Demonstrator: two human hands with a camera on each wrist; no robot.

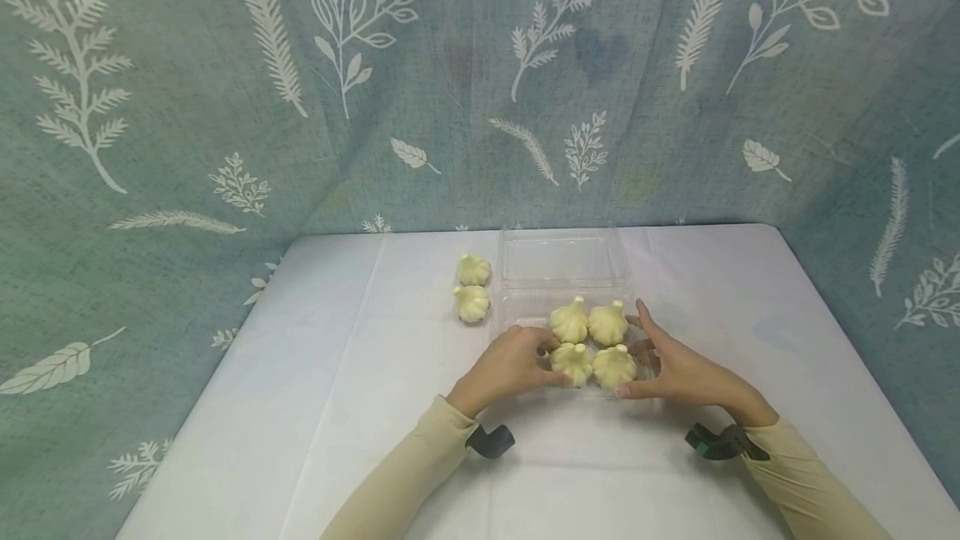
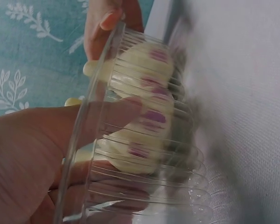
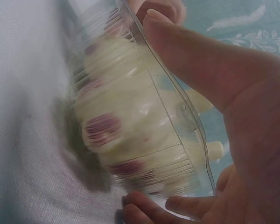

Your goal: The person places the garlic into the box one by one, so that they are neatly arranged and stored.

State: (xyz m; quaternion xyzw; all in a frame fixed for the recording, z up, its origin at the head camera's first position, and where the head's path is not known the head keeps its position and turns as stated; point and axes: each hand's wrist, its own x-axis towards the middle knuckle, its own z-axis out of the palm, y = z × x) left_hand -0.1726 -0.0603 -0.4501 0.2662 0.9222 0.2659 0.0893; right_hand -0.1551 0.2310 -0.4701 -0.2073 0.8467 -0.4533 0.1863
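Observation:
A clear plastic clamshell box (image 1: 517, 307) lies with its lid (image 1: 558, 261) folded back. Inside are several pale garlic bulbs (image 1: 568, 321) in two rows, their stems up. My left hand (image 1: 517, 359) reaches into the box's left part. Its thumb and fingers pinch the near left garlic bulb (image 1: 572, 365); in the left wrist view the thumb shows through the ribbed wall (image 2: 149, 135). My right hand (image 1: 678, 369) holds the box's right end, thumb along the front rim and fingers at the side. Purple patches mark the bulbs (image 3: 102, 128).
Two more garlic bulbs (image 1: 472, 304) sit on the white tablecloth (image 1: 405, 340), left of the box. A teal leaf-patterned curtain (image 1: 465, 82) hangs behind the table and along both sides. Each wrist wears a black camera mount (image 1: 491, 442).

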